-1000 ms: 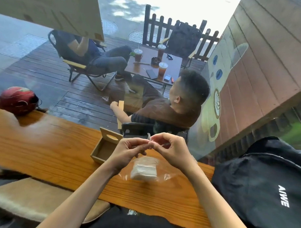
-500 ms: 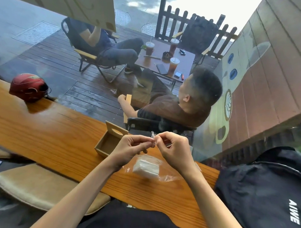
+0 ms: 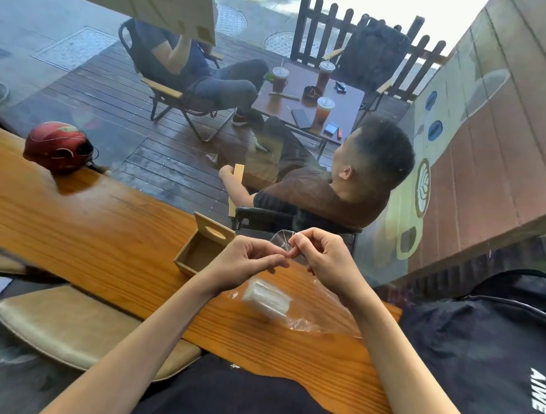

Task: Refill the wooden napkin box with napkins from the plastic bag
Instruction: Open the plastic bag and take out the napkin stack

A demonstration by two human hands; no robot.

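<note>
A clear plastic bag (image 3: 311, 313) hangs over the wooden counter (image 3: 79, 231), and a white stack of napkins (image 3: 267, 301) sits inside it near the bottom. My left hand (image 3: 248, 261) and my right hand (image 3: 322, 258) are raised above the stack, fingertips almost touching, both pinching the bag's twisted top. The wooden napkin box (image 3: 199, 253) stands just left of my left hand. Its slotted lid is tipped up at the back and the inside looks empty.
A red helmet (image 3: 58, 146) rests at the counter's far left. A black backpack (image 3: 489, 347) fills the right side by the counter's end. A tan stool cushion (image 3: 75, 327) sits below the counter. Beyond the window glass, people sit around a small table with drinks.
My hands have kept their pinch on the bag's top, and the plastic there now shows more loosened above my fingers. The view has shifted slightly to the right.
</note>
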